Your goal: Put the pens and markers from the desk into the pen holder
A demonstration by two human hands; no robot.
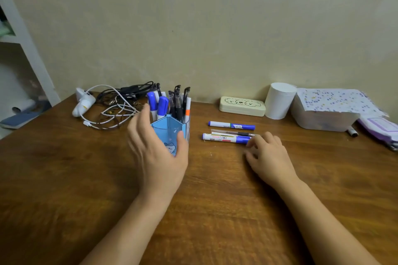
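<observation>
Markers remained on the surface (215, 200) at centre right: the right hand (270, 157), fingers loosely curled, touched the nearest marker (226, 138) without yet pinching it. The left hand (158, 153), spread, cupped the pen holder (170, 131). Next came closing on that marker, likely.

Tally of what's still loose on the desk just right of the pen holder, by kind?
Blue-capped markers: 2, the far marker and the near marker, whose cap end the right hand touches.
Clear pens: 1, the pen lying between them.
Total: 3, all still outside the pen holder.
</observation>
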